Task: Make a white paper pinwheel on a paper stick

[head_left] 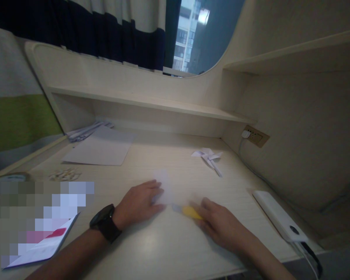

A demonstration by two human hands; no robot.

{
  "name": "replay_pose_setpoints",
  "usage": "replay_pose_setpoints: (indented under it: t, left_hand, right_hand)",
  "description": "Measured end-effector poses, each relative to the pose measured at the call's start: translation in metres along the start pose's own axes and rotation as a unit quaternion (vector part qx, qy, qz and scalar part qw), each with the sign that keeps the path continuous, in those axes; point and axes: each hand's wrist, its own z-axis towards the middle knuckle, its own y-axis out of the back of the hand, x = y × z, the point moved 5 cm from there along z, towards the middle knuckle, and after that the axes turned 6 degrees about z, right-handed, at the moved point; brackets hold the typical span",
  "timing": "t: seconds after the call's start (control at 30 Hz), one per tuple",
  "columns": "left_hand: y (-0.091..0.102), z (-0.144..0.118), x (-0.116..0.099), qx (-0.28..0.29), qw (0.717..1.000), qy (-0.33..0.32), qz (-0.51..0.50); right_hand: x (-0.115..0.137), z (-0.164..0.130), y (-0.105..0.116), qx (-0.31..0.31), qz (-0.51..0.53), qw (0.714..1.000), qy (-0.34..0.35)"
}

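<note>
My left hand [142, 202], with a black watch on its wrist, lies palm down with its fingers spread over a small piece of white paper [164, 181]. The paper is flat on the desk and hard to tell from its pale top. My right hand [220, 221] is closed around the handle of a yellow utility knife [191, 212], slightly blurred. Its grey blade points left at the paper's near edge, close to my left fingertips; whether it touches the paper I cannot tell. Beyond my right hand lies a folded white paper pinwheel [207, 155] with a paper stick.
White sheets [100, 147] and folded paper strips [87, 131] lie at the back left. Nearer are a small heap of pale bits [64, 174] and a partly blurred tablet-like device [43, 245]. A white power strip [277, 216] with cables runs along the right, below a wall socket [256, 136].
</note>
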Motion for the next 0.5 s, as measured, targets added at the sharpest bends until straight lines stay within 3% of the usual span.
replay_pose_setpoints:
  t: [0.3, 0.5]
  left_hand:
    - [0.0020, -0.0005, -0.0015, -0.009, 1.000, -0.021, -0.007]
    - [0.0038, -0.0022, -0.0088, -0.016, 0.999, -0.020, 0.024]
  right_hand:
    - [0.0002, 0.0013, -0.0004, 0.009, -0.006, 1.000, -0.012]
    - [0.0052, -0.0005, -0.0041, -0.008, -0.050, 0.997, -0.058]
